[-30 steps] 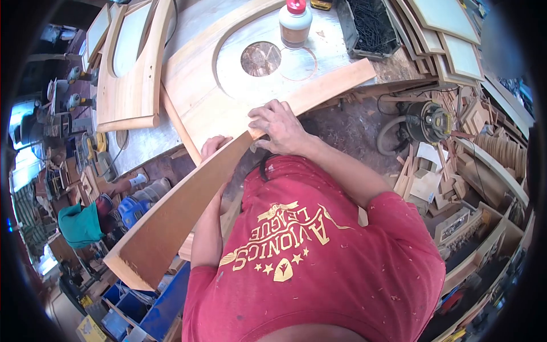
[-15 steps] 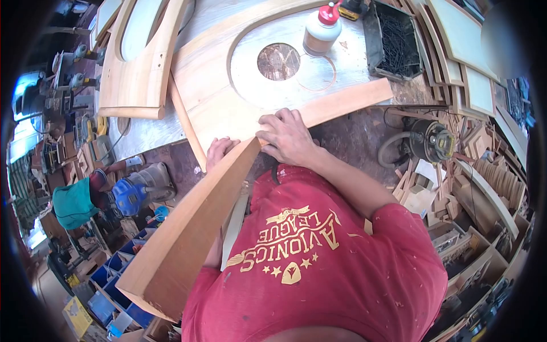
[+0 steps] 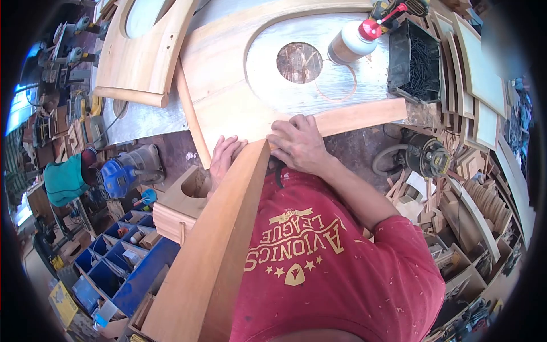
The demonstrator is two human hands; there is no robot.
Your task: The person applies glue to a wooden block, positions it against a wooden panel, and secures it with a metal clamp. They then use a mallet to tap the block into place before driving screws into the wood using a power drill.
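Note:
A pale wooden panel with a large rounded cutout lies on the work table. A long wooden board rises from its near edge toward my head, its far end between my hands. My right hand is closed, fingers curled over the panel edge at the board's end and thumb side against the board. My left hand bends its fingers over the panel edge on the board's other side; the board hides part of it. A flat wooden strip extends right from my right hand.
A red-capped glue bottle and a black box of screws stand on the table. Another cutout panel lies left. Blue bins, a blue shop vacuum and a person in green are further left; a second vacuum sits right.
The view has shifted, so the table things sit further right. The long board's near end appears further right, uncovering a wooden block with a rounded hollow. Both hands remain at the panel edge.

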